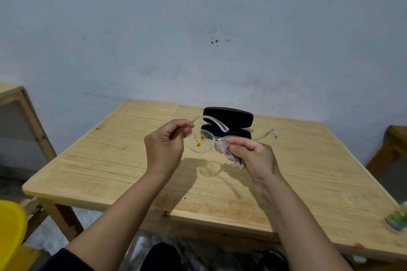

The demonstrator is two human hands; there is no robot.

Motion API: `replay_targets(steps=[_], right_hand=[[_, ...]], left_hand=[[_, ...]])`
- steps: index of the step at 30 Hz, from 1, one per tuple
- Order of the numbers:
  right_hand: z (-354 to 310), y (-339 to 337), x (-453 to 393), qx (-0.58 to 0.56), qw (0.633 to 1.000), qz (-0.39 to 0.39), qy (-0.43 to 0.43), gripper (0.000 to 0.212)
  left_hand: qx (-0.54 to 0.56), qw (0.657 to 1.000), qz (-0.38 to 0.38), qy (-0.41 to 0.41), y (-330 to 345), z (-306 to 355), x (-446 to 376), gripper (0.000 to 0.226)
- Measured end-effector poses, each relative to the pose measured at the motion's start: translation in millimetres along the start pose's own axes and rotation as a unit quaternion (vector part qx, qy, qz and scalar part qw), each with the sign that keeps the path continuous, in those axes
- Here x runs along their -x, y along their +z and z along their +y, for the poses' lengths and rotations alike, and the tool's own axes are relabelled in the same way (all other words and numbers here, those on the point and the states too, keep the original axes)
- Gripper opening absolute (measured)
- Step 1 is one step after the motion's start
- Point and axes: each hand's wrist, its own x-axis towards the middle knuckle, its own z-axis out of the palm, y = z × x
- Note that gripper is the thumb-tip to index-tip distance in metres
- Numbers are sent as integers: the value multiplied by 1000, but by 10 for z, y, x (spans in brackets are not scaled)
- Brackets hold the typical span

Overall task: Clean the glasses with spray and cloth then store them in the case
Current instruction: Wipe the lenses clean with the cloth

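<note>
Clear-framed glasses (201,144) hang in the air above the wooden table (110,160), temples unfolded. Orange-yellow specks dot the left lens. My left hand (165,145) pinches the frame at its left hinge. My right hand (253,158) presses a small pale cloth (239,163) against the right lens, and most of that cloth is hidden by my fingers. Behind the glasses a black case (229,120) stands open on the table. At the table's right edge lies the spray bottle (397,219), partly cut off by the frame.
A wooden rack (24,121) stands to the left of the table, and a yellow object (11,231) sits at the lower left. Another wooden piece (389,149) is at the right. The wall rises close behind the table.
</note>
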Motion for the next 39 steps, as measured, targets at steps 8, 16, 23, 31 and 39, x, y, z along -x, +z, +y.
replay_targets(steps=[8, 16, 23, 31, 39], right_hand=[[33, -182, -58, 60, 997, -53, 3, 20], [127, -41, 8, -218, 967, 36, 124, 16], [210, 291, 77, -324, 931, 23, 167, 20], [133, 581, 53, -301, 941, 107, 113, 19], [128, 552, 72, -167, 978, 100, 70, 26]], left_hand=[[-19, 999, 13, -28, -50, -33, -60, 16], [-39, 997, 52, -50, -60, -77, -76, 17], [-35, 996, 53, -55, 35, -73, 33, 18], [-23, 998, 16, -49, 152, -23, 247, 18], [-34, 996, 9, -80, 139, -21, 242, 16]])
